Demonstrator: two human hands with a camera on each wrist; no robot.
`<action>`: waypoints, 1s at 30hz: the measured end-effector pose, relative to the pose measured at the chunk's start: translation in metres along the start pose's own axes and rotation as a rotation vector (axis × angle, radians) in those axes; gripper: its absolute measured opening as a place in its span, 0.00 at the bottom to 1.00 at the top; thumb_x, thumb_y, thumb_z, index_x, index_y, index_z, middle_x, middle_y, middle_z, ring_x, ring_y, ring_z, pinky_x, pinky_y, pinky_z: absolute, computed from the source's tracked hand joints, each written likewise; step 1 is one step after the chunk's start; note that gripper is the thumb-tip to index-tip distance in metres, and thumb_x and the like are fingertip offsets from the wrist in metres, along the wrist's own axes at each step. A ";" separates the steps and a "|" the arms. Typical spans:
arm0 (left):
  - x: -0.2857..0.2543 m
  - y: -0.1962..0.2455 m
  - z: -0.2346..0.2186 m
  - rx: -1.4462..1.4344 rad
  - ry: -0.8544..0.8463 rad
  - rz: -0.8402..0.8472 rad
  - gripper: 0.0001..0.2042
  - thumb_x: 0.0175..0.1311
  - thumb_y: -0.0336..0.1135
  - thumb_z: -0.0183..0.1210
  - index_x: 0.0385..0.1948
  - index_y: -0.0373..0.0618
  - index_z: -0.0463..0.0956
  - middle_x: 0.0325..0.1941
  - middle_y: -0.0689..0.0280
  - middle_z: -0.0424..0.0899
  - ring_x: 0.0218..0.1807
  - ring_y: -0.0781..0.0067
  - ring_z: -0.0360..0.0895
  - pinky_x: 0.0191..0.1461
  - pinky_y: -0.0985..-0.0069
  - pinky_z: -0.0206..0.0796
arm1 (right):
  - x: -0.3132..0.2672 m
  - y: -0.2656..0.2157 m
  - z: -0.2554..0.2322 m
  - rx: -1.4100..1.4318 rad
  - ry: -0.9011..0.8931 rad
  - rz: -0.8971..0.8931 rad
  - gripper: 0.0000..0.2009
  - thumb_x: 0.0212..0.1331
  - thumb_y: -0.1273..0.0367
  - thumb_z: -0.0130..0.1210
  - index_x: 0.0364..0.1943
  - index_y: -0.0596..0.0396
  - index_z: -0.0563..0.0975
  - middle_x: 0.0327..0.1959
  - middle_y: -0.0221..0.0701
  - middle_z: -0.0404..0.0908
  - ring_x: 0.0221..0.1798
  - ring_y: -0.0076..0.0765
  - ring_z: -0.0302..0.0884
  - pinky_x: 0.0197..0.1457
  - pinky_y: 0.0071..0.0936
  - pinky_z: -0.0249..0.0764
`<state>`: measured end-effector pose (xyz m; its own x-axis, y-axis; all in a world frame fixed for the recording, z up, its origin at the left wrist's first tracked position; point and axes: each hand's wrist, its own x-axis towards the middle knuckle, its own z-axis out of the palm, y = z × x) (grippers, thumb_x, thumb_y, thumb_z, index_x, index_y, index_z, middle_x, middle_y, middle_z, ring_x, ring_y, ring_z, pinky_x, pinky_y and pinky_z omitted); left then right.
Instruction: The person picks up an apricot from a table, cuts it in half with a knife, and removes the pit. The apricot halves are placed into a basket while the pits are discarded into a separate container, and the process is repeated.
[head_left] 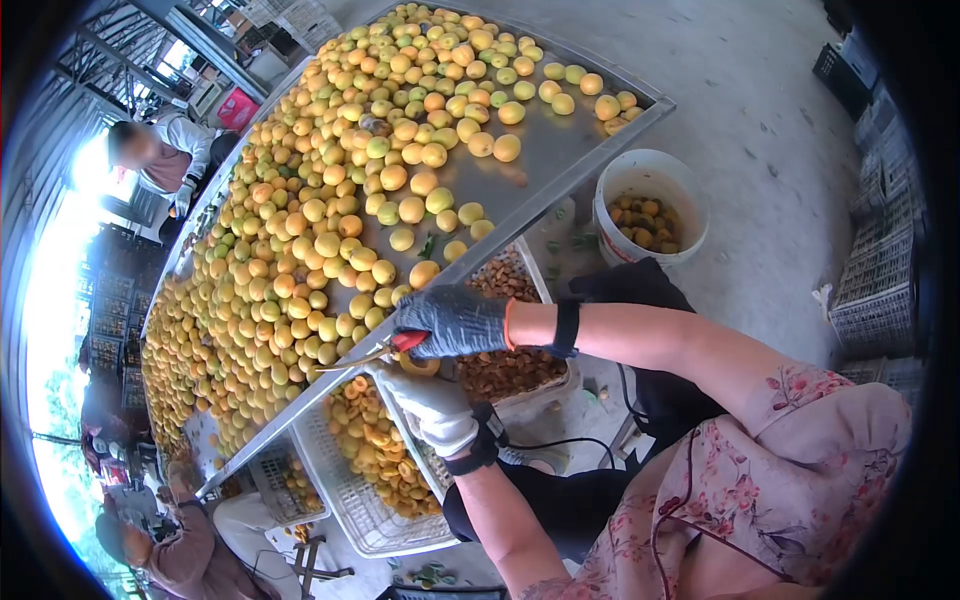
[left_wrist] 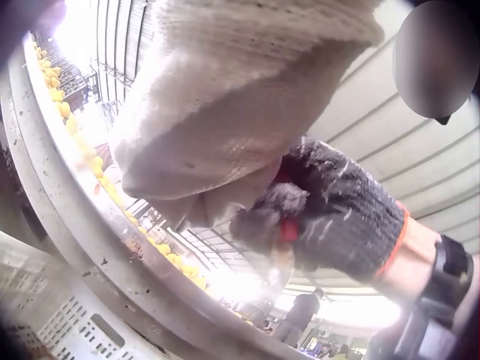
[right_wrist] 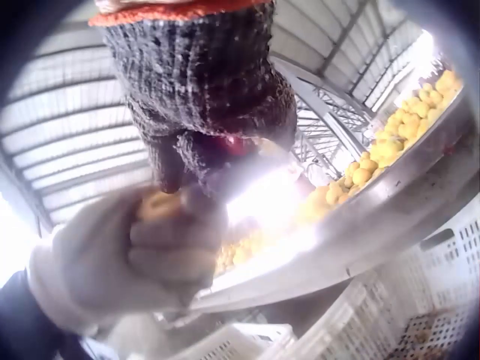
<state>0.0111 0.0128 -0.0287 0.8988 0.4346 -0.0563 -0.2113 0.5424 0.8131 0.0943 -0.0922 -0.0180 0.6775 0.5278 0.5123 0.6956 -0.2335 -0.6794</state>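
Observation:
My right hand [head_left: 455,322], in a dark grey knit glove, grips a red-handled tool [head_left: 408,340] at the metal table's edge. A thin tip points left from it; most of the tool is hidden in the fist. Just below, my left hand [head_left: 432,405], in a white glove, holds an apricot [head_left: 418,366] that looks cut. In the right wrist view the orange flesh of this apricot [right_wrist: 159,205] shows between the white fingers, right under the dark glove. The left wrist view has the white glove [left_wrist: 225,105] close up, covering the fruit.
Whole apricots [head_left: 300,220] heap over the metal table [head_left: 560,165]. Below its edge stand a white crate of apricot halves [head_left: 375,450] and a crate of brown pits [head_left: 505,375]. A white bucket [head_left: 610,190] holds darker fruit. Two other people work along the table's far sides.

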 end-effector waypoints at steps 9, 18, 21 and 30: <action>-0.001 0.039 -0.013 0.180 0.140 -0.206 0.25 0.66 0.54 0.46 0.52 0.40 0.70 0.47 0.60 0.77 0.47 0.67 0.76 0.46 0.67 0.71 | -0.019 -0.030 0.008 0.062 -0.047 0.052 0.09 0.50 0.64 0.61 0.31 0.52 0.76 0.28 0.39 0.78 0.30 0.51 0.77 0.32 0.41 0.71; 0.096 0.111 -0.047 1.249 0.263 0.047 0.22 0.59 0.35 0.55 0.55 0.39 0.68 0.56 0.50 0.71 0.46 0.52 0.76 0.54 0.61 0.67 | -0.028 -0.027 -0.028 0.191 -0.292 0.451 0.18 0.55 0.52 0.57 0.37 0.52 0.78 0.31 0.39 0.81 0.35 0.47 0.79 0.41 0.40 0.71; 0.175 0.084 -0.038 1.785 -0.135 0.476 0.24 0.55 0.33 0.55 0.57 0.45 0.67 0.58 0.54 0.70 0.57 0.52 0.68 0.60 0.62 0.61 | -0.024 -0.015 -0.035 0.253 -0.110 0.417 0.15 0.60 0.56 0.52 0.39 0.54 0.77 0.37 0.40 0.79 0.41 0.48 0.77 0.45 0.39 0.70; 0.305 0.038 0.011 2.215 -0.551 0.295 0.25 0.53 0.27 0.49 0.57 0.52 0.67 0.61 0.54 0.68 0.61 0.53 0.66 0.60 0.60 0.61 | -0.014 0.011 -0.053 0.199 0.026 0.456 0.15 0.61 0.57 0.52 0.40 0.53 0.77 0.30 0.41 0.80 0.36 0.47 0.78 0.39 0.38 0.71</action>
<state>0.2812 0.1575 -0.0085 0.9967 -0.0515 -0.0620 -0.0548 -0.9971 -0.0528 0.1049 -0.1453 -0.0052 0.9095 0.3875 0.1507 0.2698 -0.2742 -0.9230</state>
